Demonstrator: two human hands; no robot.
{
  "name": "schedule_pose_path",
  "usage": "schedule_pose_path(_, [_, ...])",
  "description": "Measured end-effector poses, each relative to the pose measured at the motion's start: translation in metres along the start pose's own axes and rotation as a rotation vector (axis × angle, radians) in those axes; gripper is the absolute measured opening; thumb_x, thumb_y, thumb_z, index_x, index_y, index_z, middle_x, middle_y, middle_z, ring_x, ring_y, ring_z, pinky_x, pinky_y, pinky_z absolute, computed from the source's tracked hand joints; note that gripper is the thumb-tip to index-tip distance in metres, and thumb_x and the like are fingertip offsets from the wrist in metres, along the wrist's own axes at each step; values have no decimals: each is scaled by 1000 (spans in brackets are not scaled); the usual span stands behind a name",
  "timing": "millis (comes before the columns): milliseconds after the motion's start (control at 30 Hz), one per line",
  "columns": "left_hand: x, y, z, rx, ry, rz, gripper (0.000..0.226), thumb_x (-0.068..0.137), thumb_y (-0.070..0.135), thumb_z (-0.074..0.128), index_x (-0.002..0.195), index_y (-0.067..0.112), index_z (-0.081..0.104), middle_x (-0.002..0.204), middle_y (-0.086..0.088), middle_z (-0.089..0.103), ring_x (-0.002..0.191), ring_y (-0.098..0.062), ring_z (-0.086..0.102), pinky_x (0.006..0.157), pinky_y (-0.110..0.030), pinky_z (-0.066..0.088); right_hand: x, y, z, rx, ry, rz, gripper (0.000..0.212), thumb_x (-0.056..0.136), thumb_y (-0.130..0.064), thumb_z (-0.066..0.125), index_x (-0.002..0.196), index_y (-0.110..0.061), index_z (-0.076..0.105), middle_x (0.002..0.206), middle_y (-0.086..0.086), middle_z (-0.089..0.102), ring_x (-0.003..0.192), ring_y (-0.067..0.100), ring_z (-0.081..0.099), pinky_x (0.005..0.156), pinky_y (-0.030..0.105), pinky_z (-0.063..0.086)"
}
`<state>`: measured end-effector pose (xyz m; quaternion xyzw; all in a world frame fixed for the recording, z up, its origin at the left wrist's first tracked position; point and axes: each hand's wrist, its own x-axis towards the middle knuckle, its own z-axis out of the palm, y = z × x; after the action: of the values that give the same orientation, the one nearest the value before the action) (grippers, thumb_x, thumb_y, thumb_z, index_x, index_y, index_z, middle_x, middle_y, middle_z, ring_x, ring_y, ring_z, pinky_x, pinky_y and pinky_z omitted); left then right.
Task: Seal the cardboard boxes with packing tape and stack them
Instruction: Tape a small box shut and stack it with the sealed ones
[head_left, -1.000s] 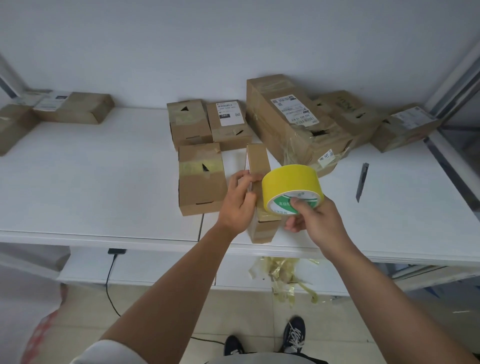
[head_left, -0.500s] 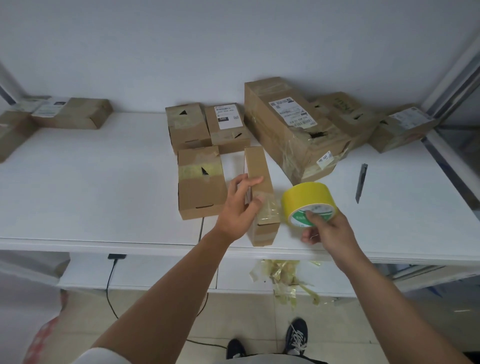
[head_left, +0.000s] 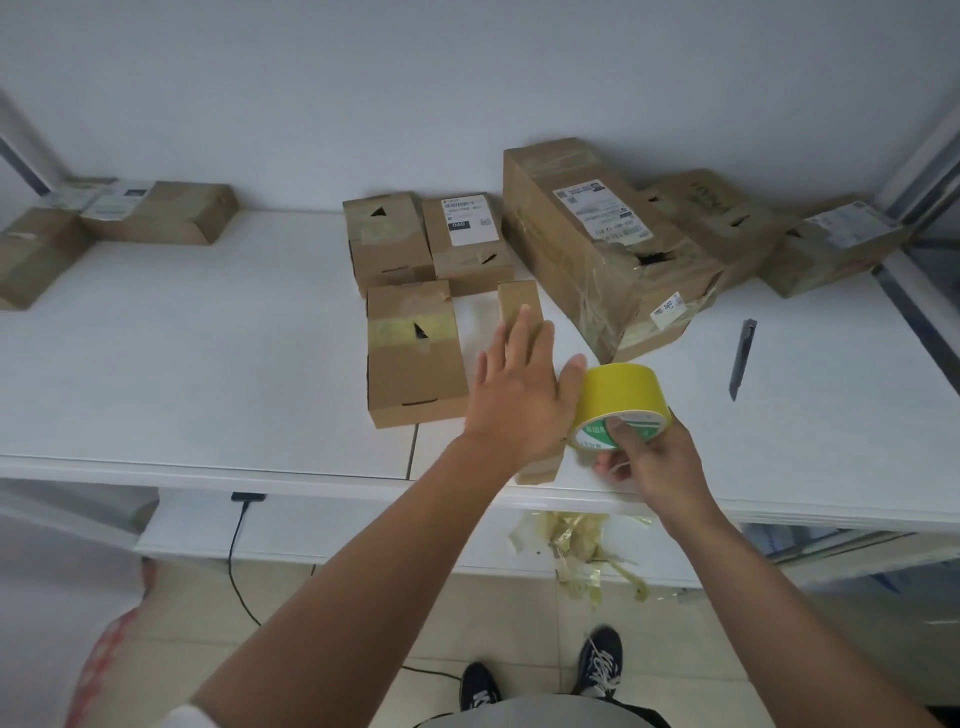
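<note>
Head view: a long white table (head_left: 208, 364) is seen carrying brown cardboard boxes, the biggest a torn, labelled carton (head_left: 597, 244) at the back right. A narrow brown cardboard box (head_left: 519, 306) near the front edge is pressed flat under the left hand (head_left: 519, 395), whose fingers are spread straight (nothing is clasped). Just beside it, a yellow roll of packing tape (head_left: 618, 400) is gripped by the right hand (head_left: 649, 457), the thumb hooked through its core. A dark utility knife (head_left: 742, 358) is left well apart, to the right.
</note>
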<state>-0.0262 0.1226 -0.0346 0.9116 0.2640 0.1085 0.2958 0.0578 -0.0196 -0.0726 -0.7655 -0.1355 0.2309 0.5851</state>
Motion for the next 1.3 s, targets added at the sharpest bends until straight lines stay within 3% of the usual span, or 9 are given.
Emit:
schedule_pose_path(200, [-1, 10, -2, 155, -120, -96, 87, 81, 76, -5, 157, 41, 17, 168, 4, -8, 153, -34, -6, 124, -51, 4, 0, 3, 1, -46, -17, -2, 25, 97, -17, 60, 112, 2, 57, 70, 16, 66, 48, 13, 64, 45, 19, 48])
schedule_pose_path(333, [-2, 2, -7, 106, -153, -104, 89, 78, 81, -7, 155, 43, 18, 166, 12, -10, 151, -33, 11, 118, -54, 26, 1, 6, 5, -27, -41, 19, 25, 97, -18, 60, 109, 3, 59, 66, 13, 66, 50, 13, 63, 46, 19, 48])
schedule_pose_path(467, [-7, -27, -12, -168, -50, -115, 54, 106, 44, 27, 158, 34, 18, 167, 10, -6, 152, -21, 10, 119, -40, 23, -9, 12, 26, -18, -126, 91, 28, 97, -24, 60, 103, 3, 65, 68, 8, 68, 56, 9, 64, 54, 21, 50])
schedule_pose_path(567, [-12, -52, -16, -355, 27, -192, 51, 105, 25, 41, 154, 37, 30, 167, 8, -1, 153, -11, 2, 111, -21, 19, -10, 12, 46, -14, -107, 62, 24, 94, -31, 63, 113, -16, 66, 96, -1, 72, 86, 10, 69, 75, 25, 52])
schedule_pose_path(700, [-18, -57, -9, -660, 145, -188, 44, 106, 15, 41, 146, 34, 42, 162, 10, 19, 152, -2, 0, 123, -29, 13, -14, -5, 51, 42, -169, 63, 19, 90, -41, 65, 107, -34, 66, 108, -13, 69, 104, 7, 63, 94, 29, 47])
schedule_pose_path(900, [-22, -34, 18, -809, 180, -33, 35, 106, -1, 34, 129, 17, 54, 161, -6, 18, 134, 17, 22, 97, 3, 28, -6, -20, 18, -246, -107, -53, 22, 93, -39, 63, 111, -26, 63, 100, -7, 66, 98, 15, 61, 72, 24, 44])
schedule_pose_path(1033, [-19, -36, 45, -697, 177, -8, 30, 103, -4, 36, 118, 7, 60, 113, 17, 69, 96, 4, 67, 79, -14, 51, -5, -10, 8, -456, -80, -131, 17, 96, -36, 59, 108, -23, 61, 94, -1, 59, 91, 19, 53, 69, 29, 39])
schedule_pose_path(1167, [-17, -65, 64, -436, 197, -24, 35, 92, 9, 54, 126, 8, 64, 142, -5, 55, 130, -24, 51, 108, -41, 43, -3, 6, 14, -637, -7, -111, 32, 96, -44, 53, 109, -15, 60, 99, 9, 58, 110, 31, 44, 79, 39, 40])
schedule_pose_path(1300, [-35, -75, 48, -603, 89, -43, 49, 97, 28, 38, 142, 20, 53, 148, 1, 52, 139, -14, 45, 117, -42, 35, -3, 3, 20, -694, -18, -96, 40, 96, -47, 50, 112, -11, 59, 99, 13, 56, 108, 32, 44, 77, 39, 40])
